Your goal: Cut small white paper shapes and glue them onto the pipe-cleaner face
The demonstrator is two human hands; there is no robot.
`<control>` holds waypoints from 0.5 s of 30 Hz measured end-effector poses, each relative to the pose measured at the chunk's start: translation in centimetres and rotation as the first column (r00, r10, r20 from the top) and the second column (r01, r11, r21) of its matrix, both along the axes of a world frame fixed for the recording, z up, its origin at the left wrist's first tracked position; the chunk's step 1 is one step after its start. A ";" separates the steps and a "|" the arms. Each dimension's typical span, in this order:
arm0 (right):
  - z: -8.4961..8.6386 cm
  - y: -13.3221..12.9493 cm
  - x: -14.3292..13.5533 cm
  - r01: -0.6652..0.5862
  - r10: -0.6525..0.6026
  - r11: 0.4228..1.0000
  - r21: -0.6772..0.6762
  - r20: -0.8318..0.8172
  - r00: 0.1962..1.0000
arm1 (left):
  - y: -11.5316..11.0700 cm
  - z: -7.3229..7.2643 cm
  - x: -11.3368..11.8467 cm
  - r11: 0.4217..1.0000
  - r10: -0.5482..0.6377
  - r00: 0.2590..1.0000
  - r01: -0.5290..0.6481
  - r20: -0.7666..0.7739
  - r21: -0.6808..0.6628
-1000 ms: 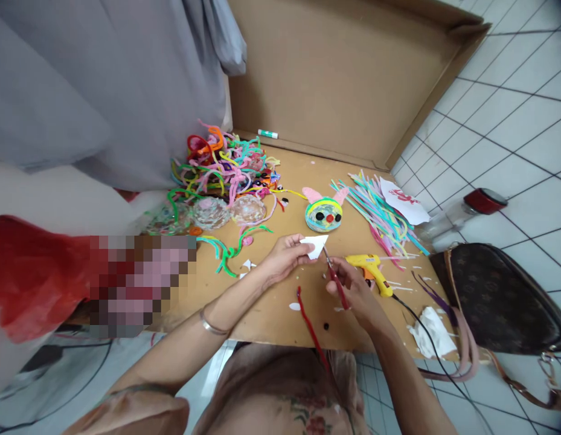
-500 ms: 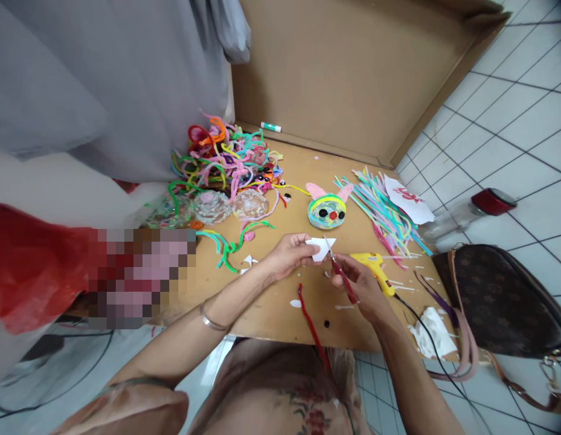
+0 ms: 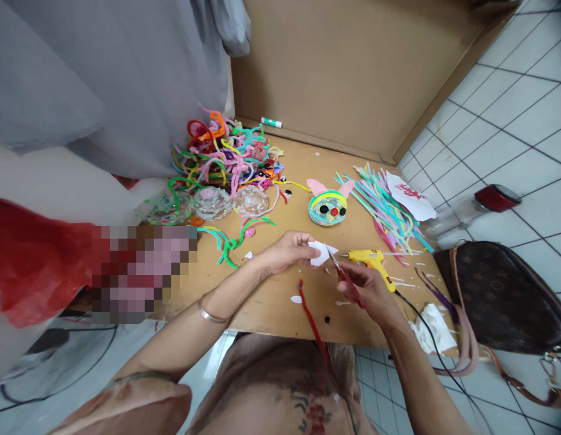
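Note:
Between the thumb and fingers of my left hand (image 3: 294,249) is a small piece of white paper (image 3: 317,256). My right hand (image 3: 367,289) is closed round the red handles of a pair of scissors (image 3: 348,284). Their blades meet the right side of the paper, where a pointed corner sticks out past them. Beyond my hands stands a round animal face (image 3: 328,208) of coiled coloured strips, with pink ears, black button-like eyes and a red nose. A white oval scrap (image 3: 296,299) and a red pipe cleaner (image 3: 313,320) lie nearer my body.
A yellow glue gun (image 3: 369,260) rests right of my right hand, its cord trailing off the front. Pipe cleaners lie in a tangled heap (image 3: 230,151) at left and a loose bundle (image 3: 384,205) at right. A brown handbag (image 3: 493,296) and clear bottle (image 3: 465,211) stand far right.
The scissors and my right hand have moved slightly right and down. The paper's right corner now shows as a narrow point beyond the blades. My left hand keeps its pinch.

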State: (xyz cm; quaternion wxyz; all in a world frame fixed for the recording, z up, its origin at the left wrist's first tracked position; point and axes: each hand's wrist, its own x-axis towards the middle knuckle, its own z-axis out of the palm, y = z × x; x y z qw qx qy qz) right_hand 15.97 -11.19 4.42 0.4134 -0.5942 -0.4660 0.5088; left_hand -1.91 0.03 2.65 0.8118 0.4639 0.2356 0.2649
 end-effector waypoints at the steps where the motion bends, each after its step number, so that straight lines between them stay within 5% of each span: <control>1: -0.1 -0.1 0.1 0.003 -0.003 1.000 -0.016 -0.008 1.000 | 0.1 0.0 -0.1 1.000 -0.011 1.000 0.012 -0.019 0.027; 15: 0.3 0.2 0.2 -0.062 0.062 0.998 0.004 0.051 0.997 | 0.2 0.1 -0.3 0.987 -0.119 0.989 0.127 -0.084 0.101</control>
